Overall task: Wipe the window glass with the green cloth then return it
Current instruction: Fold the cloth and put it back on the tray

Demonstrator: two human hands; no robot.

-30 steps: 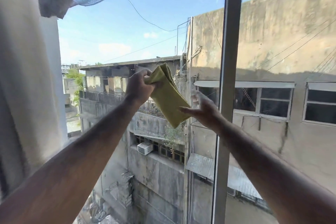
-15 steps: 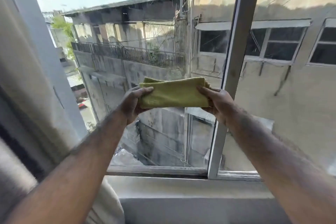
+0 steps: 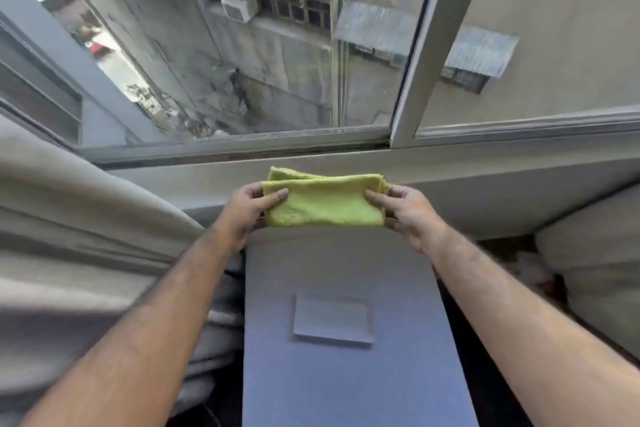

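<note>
A folded green cloth [image 3: 325, 201] hangs level between both hands, above the far end of a blue-grey surface [image 3: 346, 374] and in front of the sill. My left hand [image 3: 247, 210] pinches its left edge, thumb on top. My right hand [image 3: 407, 213] grips its right edge the same way. The window glass [image 3: 242, 55] fills the upper view, split by a pale vertical frame bar [image 3: 420, 42].
A grey curtain [image 3: 79, 218] bunches at the left, touching the blue-grey surface's side. A small flat rectangular pad [image 3: 332, 319] lies on that surface. The window sill [image 3: 485, 170] runs across behind the cloth. Pale cushions [image 3: 595, 260] sit at the right.
The view has tilted down from the sky and buildings to the sill. The cloth went from hanging in my left hand to folded flat between both hands, and came down below the window.
</note>
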